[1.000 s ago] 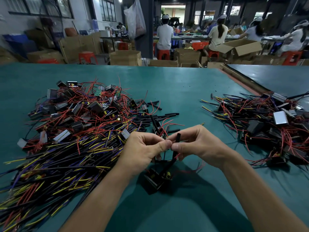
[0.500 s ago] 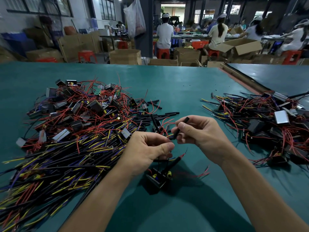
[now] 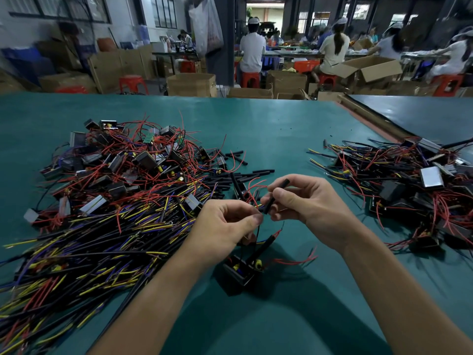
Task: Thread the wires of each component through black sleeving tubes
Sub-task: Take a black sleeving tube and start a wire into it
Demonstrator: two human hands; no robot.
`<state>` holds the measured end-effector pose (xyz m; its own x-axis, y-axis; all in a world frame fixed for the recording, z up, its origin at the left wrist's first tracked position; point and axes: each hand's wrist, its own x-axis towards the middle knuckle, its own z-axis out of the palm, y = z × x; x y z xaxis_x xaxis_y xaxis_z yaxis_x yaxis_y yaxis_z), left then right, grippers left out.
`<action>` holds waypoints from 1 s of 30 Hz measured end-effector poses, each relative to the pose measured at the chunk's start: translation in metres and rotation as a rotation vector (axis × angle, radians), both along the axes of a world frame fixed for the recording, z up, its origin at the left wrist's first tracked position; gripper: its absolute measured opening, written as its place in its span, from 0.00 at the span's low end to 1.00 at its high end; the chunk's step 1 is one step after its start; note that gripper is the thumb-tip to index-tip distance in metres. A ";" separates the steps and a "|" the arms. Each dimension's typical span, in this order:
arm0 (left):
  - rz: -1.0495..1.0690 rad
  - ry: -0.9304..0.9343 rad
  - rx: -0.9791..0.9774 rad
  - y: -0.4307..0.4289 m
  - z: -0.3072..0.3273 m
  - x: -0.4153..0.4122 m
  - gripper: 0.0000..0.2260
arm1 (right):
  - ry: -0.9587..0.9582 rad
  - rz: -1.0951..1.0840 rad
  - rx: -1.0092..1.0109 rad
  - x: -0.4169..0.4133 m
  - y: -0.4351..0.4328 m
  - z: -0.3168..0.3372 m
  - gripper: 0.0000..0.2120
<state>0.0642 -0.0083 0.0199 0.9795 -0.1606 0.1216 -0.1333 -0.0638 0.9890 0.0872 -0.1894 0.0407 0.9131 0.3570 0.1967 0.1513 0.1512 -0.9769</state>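
Observation:
My right hand [image 3: 304, 201] pinches a short black sleeving tube [image 3: 277, 194] tilted up to the right. My left hand [image 3: 225, 226] pinches thin wires that rise from a black box-shaped component [image 3: 239, 274] hanging just above the green table [image 3: 268, 129]. The wire tips meet the tube's lower end between my fingertips. One black sleeve [image 3: 263, 248] sits on another wire of the same component, with red wire ends sticking out. Loose black tubes [image 3: 256, 174] lie just beyond my hands.
A large heap of unsleeved components with red, yellow and purple wires [image 3: 115, 190] covers the left. A second pile of components [image 3: 409, 190] lies at the right. Cardboard boxes [image 3: 192, 84] and seated people [image 3: 252, 55] are beyond the table's far edge.
My right hand lifted the tube from upright to tilted, then brought its lower end back toward my left fingertips. The component stayed below my left hand.

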 end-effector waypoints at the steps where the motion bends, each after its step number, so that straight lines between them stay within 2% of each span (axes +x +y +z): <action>1: 0.002 0.006 0.002 0.000 0.000 0.000 0.03 | -0.012 -0.002 -0.023 0.000 0.000 0.000 0.04; 7: -0.001 0.048 -0.021 0.001 -0.001 0.000 0.06 | -0.062 -0.043 -0.104 -0.001 0.001 0.001 0.03; 12: -0.007 0.066 0.090 0.004 -0.004 0.001 0.10 | -0.068 -0.052 -0.118 -0.001 0.004 -0.002 0.04; 15: 0.009 0.067 0.070 0.001 -0.003 0.000 0.14 | -0.061 -0.054 -0.115 -0.002 0.006 -0.002 0.05; 22: 0.031 0.088 0.042 0.001 -0.002 0.001 0.11 | -0.064 -0.068 -0.098 -0.001 0.007 -0.002 0.04; 26: -0.111 0.193 -0.011 0.010 0.002 0.001 0.05 | -0.049 -0.096 -0.108 -0.001 0.006 -0.002 0.04; 28: -0.216 0.283 -0.054 0.016 0.004 0.003 0.10 | -0.043 -0.106 -0.113 -0.001 0.005 -0.001 0.04; 30: -0.232 0.327 -0.104 0.019 0.005 0.003 0.10 | -0.038 -0.108 -0.113 -0.001 0.004 -0.001 0.04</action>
